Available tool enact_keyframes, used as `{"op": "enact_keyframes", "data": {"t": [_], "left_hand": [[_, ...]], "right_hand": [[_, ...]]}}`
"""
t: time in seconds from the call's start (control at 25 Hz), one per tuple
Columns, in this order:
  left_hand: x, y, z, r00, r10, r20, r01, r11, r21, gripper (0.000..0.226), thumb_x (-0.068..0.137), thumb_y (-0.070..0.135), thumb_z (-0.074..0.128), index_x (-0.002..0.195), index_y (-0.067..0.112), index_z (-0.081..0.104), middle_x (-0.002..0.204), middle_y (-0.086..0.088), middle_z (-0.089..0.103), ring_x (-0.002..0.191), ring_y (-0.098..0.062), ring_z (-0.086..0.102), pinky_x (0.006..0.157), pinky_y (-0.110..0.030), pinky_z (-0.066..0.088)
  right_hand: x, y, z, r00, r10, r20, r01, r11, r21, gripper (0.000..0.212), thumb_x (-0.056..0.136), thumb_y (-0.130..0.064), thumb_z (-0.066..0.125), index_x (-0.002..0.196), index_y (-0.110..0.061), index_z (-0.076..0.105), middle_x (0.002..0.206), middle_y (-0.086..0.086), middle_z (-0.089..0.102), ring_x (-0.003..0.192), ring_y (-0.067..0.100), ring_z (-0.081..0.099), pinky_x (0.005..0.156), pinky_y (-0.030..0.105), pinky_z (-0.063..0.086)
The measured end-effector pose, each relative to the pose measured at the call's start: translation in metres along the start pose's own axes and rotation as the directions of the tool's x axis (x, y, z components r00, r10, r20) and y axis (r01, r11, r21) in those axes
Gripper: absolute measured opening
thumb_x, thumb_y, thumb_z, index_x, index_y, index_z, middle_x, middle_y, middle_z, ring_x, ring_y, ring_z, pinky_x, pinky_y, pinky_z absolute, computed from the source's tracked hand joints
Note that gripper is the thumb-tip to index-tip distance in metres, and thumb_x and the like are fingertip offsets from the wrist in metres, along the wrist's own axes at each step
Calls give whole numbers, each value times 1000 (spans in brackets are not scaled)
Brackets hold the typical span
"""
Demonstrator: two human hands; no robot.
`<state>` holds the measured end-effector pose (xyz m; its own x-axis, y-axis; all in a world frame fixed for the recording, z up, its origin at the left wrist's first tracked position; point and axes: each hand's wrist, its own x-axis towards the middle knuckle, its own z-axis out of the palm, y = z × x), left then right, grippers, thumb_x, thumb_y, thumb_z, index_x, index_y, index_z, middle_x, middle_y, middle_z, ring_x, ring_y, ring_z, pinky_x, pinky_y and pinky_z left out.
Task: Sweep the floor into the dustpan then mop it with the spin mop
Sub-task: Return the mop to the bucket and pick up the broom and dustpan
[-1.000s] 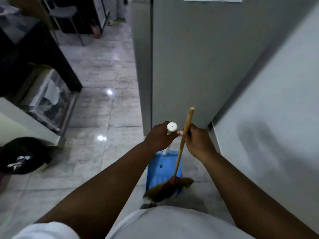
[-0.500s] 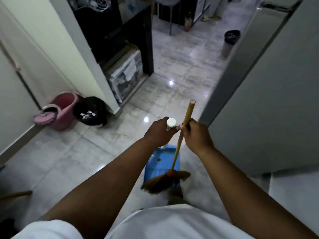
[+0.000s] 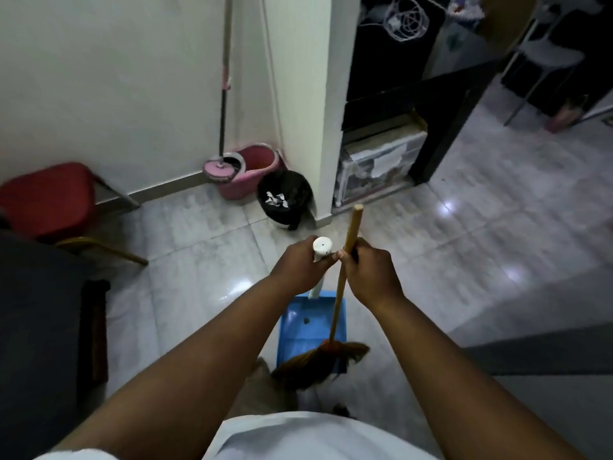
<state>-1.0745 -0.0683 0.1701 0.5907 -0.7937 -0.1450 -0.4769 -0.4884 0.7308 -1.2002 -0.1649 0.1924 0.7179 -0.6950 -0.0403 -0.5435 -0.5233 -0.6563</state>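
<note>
Left hand [image 3: 300,262] grips the white handle of the blue dustpan [image 3: 311,330]; right hand [image 3: 370,270] grips the broom [image 3: 345,260] stick, bristles over the pan's mouth, likely carried toward the black bin [image 3: 285,197]. Spin mop [image 3: 223,127] waits in its pink bucket [image 3: 255,167] by the wall.
</note>
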Motion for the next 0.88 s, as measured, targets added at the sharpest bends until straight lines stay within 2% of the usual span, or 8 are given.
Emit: {"op": "enact_keyframes", "data": {"t": [0.12,0.24,0.4,0.48,0.64,0.8,0.88], "left_hand": [[24,-40,-42,994,-88,-71,83,994,-75,29,86,57,61,94,31,53,87,10,61,81,-11,56,66,-24,40],[45,-78,-83,983,-163,-83,152,979,-134,27,85,58,61,96,34,54,93,10,63,85,-11,58,65,-23,42],[70,-130,-148,970,-200,-137,177,970,-166,24,85,56,62,91,37,49,91,11,60,83,-12,56,60,-20,38],[81,-150,-178,965,-203,-163,179,972,-152,25,86,54,63,94,34,50,93,10,61,85,-14,57,62,-22,40],[103,-187,-233,949,-227,-220,199,970,-138,26,87,51,64,94,29,53,97,2,66,87,-18,60,74,-31,49],[137,-228,-282,927,-269,-263,233,959,-160,23,88,49,64,93,30,52,91,6,62,83,-15,57,67,-26,42],[155,-248,-304,911,-305,-277,263,948,-177,25,88,50,64,95,30,51,88,8,59,80,-12,55,63,-23,40]], "right_hand": [[51,-38,35,994,-90,56,92,995,-36,20,95,-36,55,99,-18,64,83,6,70,78,25,67,68,37,55],[90,-77,70,987,-131,94,136,990,-47,18,95,-37,55,98,-21,64,82,3,69,77,21,65,67,31,53],[139,-140,117,969,-190,159,201,978,-60,15,96,-34,56,96,-22,64,83,2,68,77,20,64,64,28,48],[162,-167,136,962,-223,157,236,969,-69,14,95,-34,56,94,-23,65,80,0,67,76,20,65,61,25,44],[204,-213,173,948,-258,187,273,960,-60,19,94,-38,56,95,-22,66,81,-2,68,78,19,65,68,31,53],[260,-251,213,928,-304,217,312,950,-4,17,94,-37,58,90,-22,64,74,-6,63,71,13,63,66,31,53],[288,-267,233,912,-334,237,340,940,18,15,94,-37,58,86,-24,61,73,-8,62,69,8,61,62,27,50]]}}
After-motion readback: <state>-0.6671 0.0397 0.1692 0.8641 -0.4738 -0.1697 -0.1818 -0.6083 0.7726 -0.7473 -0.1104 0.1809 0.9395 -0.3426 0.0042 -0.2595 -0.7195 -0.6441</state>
